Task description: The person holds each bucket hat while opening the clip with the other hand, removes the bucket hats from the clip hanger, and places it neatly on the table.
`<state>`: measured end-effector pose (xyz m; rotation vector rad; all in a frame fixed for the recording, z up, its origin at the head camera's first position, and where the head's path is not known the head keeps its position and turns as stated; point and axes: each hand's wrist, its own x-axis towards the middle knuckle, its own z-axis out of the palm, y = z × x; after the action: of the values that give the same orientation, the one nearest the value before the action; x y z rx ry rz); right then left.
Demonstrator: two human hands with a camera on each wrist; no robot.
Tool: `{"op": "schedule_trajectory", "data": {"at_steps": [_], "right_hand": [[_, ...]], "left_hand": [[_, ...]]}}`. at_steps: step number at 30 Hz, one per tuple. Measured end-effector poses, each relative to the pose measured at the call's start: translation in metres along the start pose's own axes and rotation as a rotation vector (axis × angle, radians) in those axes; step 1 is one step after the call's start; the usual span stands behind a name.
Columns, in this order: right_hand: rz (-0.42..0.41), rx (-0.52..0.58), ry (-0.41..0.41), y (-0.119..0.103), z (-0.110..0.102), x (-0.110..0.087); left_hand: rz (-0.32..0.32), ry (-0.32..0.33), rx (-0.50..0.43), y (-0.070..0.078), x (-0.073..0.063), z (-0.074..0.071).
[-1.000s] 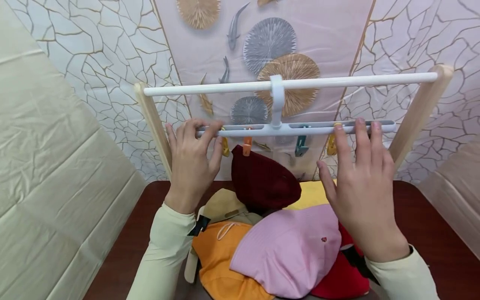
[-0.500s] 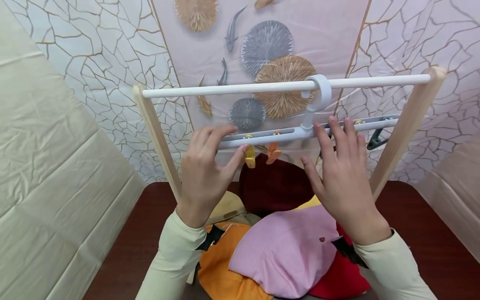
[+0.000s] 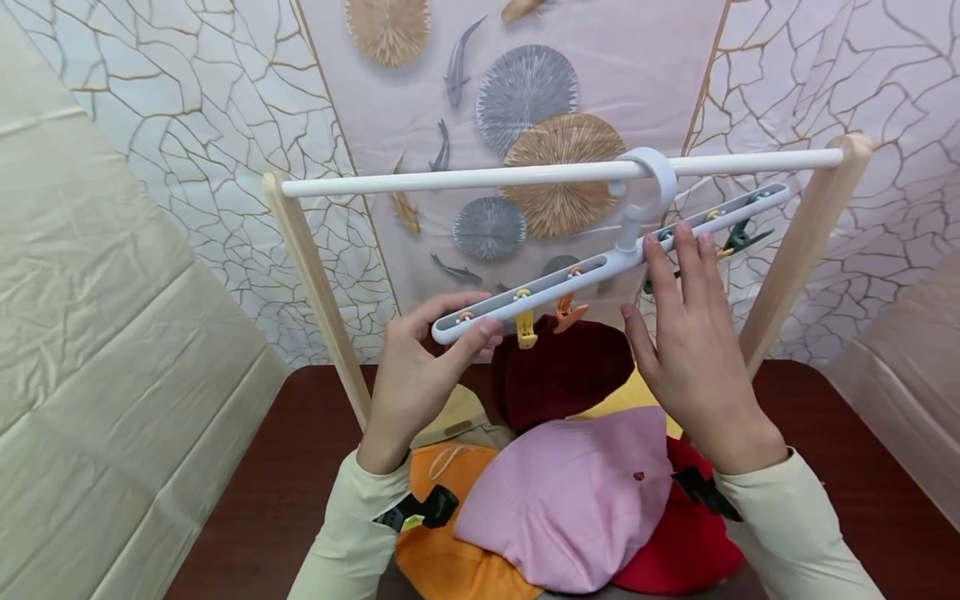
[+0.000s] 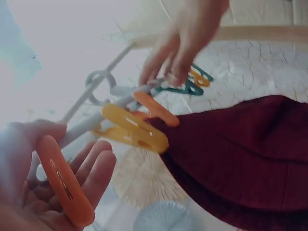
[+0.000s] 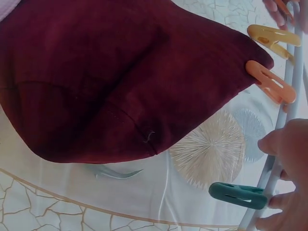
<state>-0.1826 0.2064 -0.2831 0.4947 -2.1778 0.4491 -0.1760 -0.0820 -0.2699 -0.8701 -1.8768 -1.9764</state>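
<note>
A pale clip hanger (image 3: pixel 628 260) hooks over a white rod, its bar slanting with the left end lower and nearer. My left hand (image 3: pixel 420 367) pinches that left end between thumb and fingers; an orange clip (image 4: pixel 65 180) dangles across its palm in the left wrist view. Straight fingers of my right hand (image 3: pixel 693 358) rest on the bar just right of the hook. A maroon hat (image 5: pixel 110 86) hangs by its edge from another orange clip (image 5: pixel 271 82), beside a yellow clip (image 4: pixel 134 127). Under my right hand hangs a green clip (image 5: pixel 238 195).
Wooden posts (image 3: pixel 318 292) carry the white rod (image 3: pixel 465 177). Below lies a pile of hats: pink (image 3: pixel 562 500), orange (image 3: pixel 457 542), red (image 3: pixel 682 542), yellow and beige. They cover part of a dark brown table (image 3: pixel 255 475). A patterned cloth (image 3: pixel 645 50) stands behind.
The hanger's hook has slid right along the rod. The bar has swung from level to slanted, left end lower and nearer. My left hand now pinches that end; the maroon hat has shifted right.
</note>
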Motion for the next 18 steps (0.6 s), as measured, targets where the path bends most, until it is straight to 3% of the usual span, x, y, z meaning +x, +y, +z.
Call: {"op": "schedule_trajectory", "data": {"at_steps": [4,7,9,14,16,18], "right_hand": [[0.024,-0.027,0.031,0.001,-0.002,-0.002],[0.029,-0.011,0.109,-0.001,-0.001,-0.006],[0.005,0.046,0.217,-0.006,0.002,-0.01],[-0.154,0.139,0.518,-0.025,0.018,-0.025],[-0.201,0.134,0.549,-0.031,0.025,-0.031],[-0.217,0.143,0.505,-0.033,0.031,-0.037]], "left_hand": [[-0.023,0.015,-0.005,0.005,-0.004,0.009],[-0.041,0.013,0.03,0.008,-0.006,0.014],[-0.05,0.023,0.054,0.009,-0.007,0.017],[-0.066,0.12,0.088,0.011,-0.006,0.015],[-0.072,0.17,0.084,0.01,-0.005,0.013],[-0.071,0.208,0.095,0.009,-0.003,0.011]]}}
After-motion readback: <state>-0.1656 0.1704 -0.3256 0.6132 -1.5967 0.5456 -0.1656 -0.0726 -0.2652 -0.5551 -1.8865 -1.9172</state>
